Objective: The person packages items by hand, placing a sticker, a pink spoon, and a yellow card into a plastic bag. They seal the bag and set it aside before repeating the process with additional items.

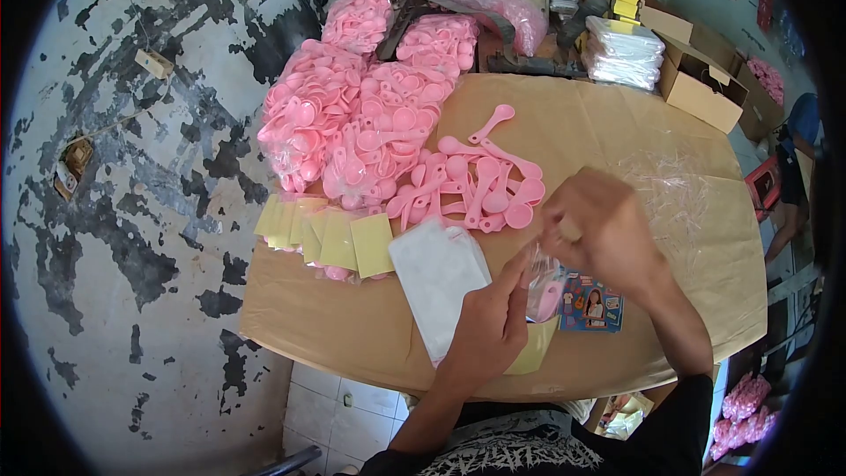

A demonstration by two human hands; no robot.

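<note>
Head view looks down on a table [617,123] covered in brown paper, where the left hand [489,322] pinches the near edge of a small clear packet [544,286], thumb and fingers closed narrowly on the film. The right hand [599,229] curls over the packet's upper end, but it is blurred and I cannot tell whether it grips or only touches. The packet stands just off the table between the two hands, close to the front edge, with a yellow card [536,348] hanging at its lower end and a printed card [592,307] lying just beside it. It looks thin, glossy and crumpled, with something pink showing through; what that is I cannot make out. Judging from this, the slippery film could slide from the light pinch, or the pink piece could drop out at the open end if the packet tilts. A stack of white bags [436,278] lies touching the left wrist's side, and loose pink spoons [480,185] sit near the right hand, so a stray elbow could scatter them.
</note>
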